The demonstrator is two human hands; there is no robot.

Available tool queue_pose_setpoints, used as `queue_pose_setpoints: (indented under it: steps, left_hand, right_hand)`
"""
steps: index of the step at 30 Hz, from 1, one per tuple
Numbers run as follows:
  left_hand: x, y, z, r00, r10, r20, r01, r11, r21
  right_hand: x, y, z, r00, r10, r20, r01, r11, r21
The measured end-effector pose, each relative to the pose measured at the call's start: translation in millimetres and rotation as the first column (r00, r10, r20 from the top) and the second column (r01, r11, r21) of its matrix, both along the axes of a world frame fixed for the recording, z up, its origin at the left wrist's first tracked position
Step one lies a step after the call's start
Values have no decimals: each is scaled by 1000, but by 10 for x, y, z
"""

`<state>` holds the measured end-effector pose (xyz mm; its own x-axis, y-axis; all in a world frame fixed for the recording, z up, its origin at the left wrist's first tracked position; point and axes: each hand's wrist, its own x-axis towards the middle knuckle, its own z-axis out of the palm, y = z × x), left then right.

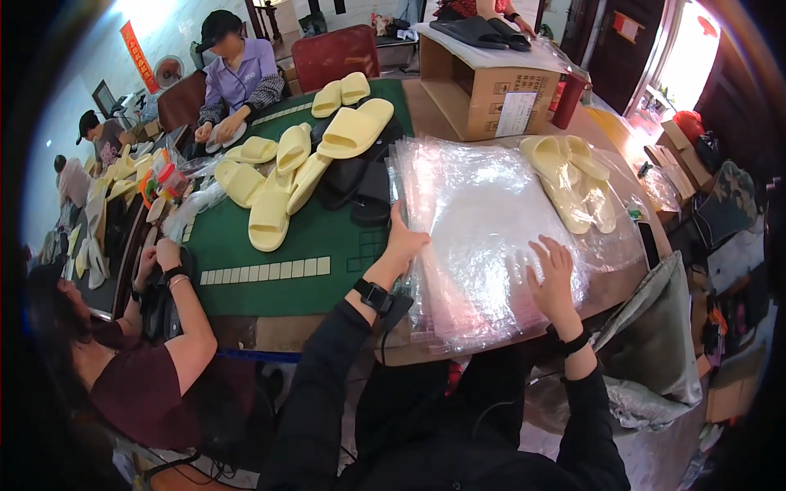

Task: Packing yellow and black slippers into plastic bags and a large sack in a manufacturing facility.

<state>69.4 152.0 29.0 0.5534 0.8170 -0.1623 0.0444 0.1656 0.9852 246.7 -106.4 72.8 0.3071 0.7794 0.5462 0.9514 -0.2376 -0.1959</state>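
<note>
A thick stack of clear plastic bags (483, 213) lies on the table in front of me. My left hand (403, 239) grips the stack's left edge, fingers curled over it. My right hand (553, 274) rests flat on top of the stack near its lower right, fingers spread. A pair of pale yellow slippers inside a clear bag (573, 180) lies on the stack's far right. Both my arms wear black sleeves, with a black band on each wrist.
Several loose yellow slippers (286, 172) and black ones (360, 184) lie on the green table mat (270, 270). An open cardboard box (483, 82) stands behind. A person at the left (155, 327) and another at the far side (237, 78) work nearby. A grey sack (655, 344) hangs at the right.
</note>
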Motion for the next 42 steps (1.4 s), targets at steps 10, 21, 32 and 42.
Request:
queue_pose_setpoints:
  steps: [10,21,32,42]
  left_hand:
    - [-239,144,-241,991,106,82,-118,979,168]
    - [-316,-16,-75,996,84,-20,-78,973,218]
    - [-505,415,97,993,90,-72,-91,996,-16]
    - [-477,771,-47,831,521,194,-379,787,-488]
  right_hand:
    - [-267,-132,-274,988,16,-152,-58,958,-280]
    - [-1023,54,-142,968,109,-227,-165,956,-244]
    - [-1119,212,-442,961,79,-266,-160,941,-299]
    - [-1133,244,-584,985,81,-155,-118,963,-243]
